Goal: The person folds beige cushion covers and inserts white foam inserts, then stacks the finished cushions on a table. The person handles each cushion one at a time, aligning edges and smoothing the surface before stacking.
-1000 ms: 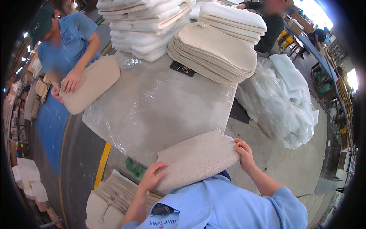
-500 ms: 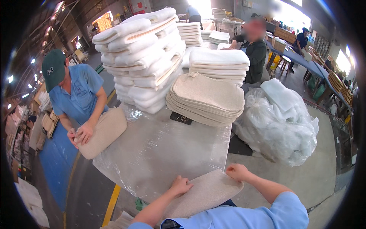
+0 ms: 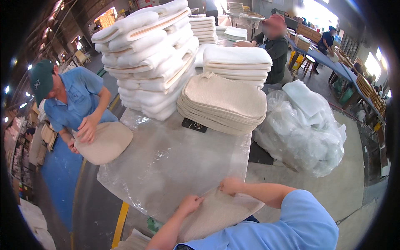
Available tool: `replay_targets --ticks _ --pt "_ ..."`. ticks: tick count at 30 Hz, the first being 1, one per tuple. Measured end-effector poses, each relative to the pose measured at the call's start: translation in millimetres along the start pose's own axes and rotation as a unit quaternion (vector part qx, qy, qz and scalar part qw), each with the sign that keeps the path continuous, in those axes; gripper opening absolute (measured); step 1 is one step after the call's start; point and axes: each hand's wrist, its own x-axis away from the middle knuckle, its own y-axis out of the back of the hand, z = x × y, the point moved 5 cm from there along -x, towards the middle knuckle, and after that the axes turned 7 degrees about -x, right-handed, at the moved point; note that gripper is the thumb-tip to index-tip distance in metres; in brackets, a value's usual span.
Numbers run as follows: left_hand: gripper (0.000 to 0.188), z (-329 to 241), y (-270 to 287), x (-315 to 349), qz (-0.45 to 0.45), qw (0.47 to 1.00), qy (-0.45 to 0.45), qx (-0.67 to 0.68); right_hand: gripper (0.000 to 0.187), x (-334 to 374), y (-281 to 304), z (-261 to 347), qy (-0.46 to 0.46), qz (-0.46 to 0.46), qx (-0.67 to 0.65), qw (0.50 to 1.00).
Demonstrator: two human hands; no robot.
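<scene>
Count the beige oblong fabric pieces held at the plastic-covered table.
2: one beige oblong fabric piece between the wearer's left hand and right hand; another piece at left in the co-worker's hands. Others may be hidden.

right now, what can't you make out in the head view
All in the head view:
1. Whether the left hand grips the beige pad or just rests there: its own back hides the underside.
2. The pad's near edge: partly hidden by the blue shirt.
3. The pale pile at lower left: cut off by the picture's lower edge.
4. The flat black item: partly covered by the beige stack.
</scene>
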Motion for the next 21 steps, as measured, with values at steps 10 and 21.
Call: replay_targets --ticks 10,21 --pt "0.046 6.8 -11.1 -13.6 -0.149 0.988 0.023 -0.013 0.032 -6.3 -20.1 -8.0 0.039 -0.221 -0.093 0.970" --pt "0.052 44.9 4.7 26.0 -0.050 0.998 0.011 -0.047 0.033 13.4 -3.5 -17.2 0.088 -0.153 -0.045 0.983"
